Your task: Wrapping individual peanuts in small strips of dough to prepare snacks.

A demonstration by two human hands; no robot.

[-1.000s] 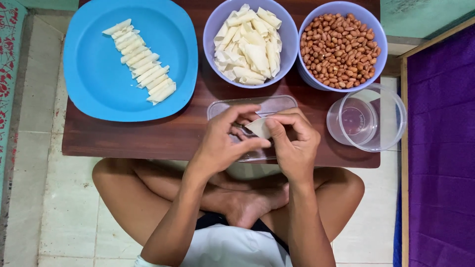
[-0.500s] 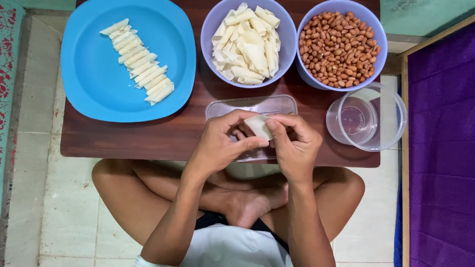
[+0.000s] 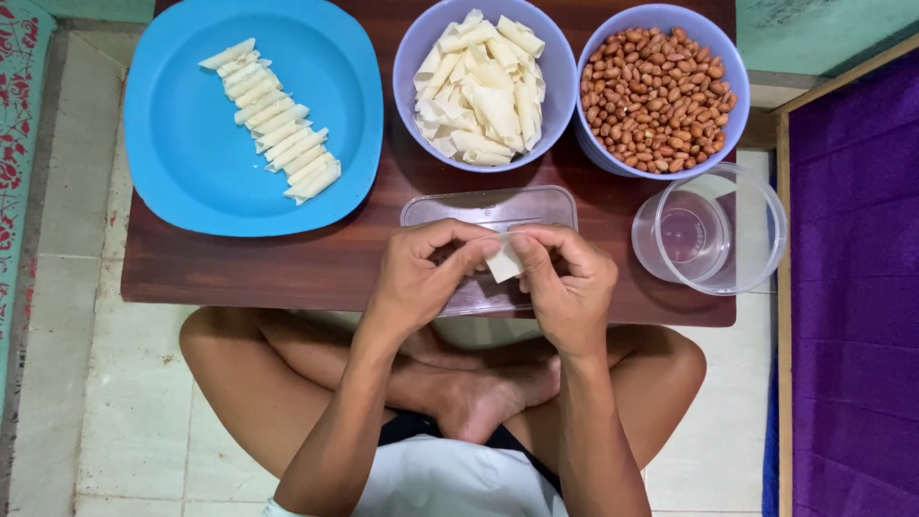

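Pinching a small pale wrapper square (image 3: 504,262) between them, the left hand (image 3: 418,278) and right hand (image 3: 567,287) meet over a clear plastic lid (image 3: 488,207) on the brown table (image 3: 287,263). Beyond stand a bowl of wrapper pieces (image 3: 486,81), a bowl of peanuts (image 3: 657,86), a blue plate (image 3: 182,163) of rolled pieces (image 3: 273,120) and a clear tub (image 3: 713,230).

Since a second ago the left hand (image 3: 416,273) curls its fingers tighter over the pale dough wrapper (image 3: 503,260), which now shows as a flatter, squarer piece pinched between both thumbs, while the right hand (image 3: 570,287) shifts slightly lower.
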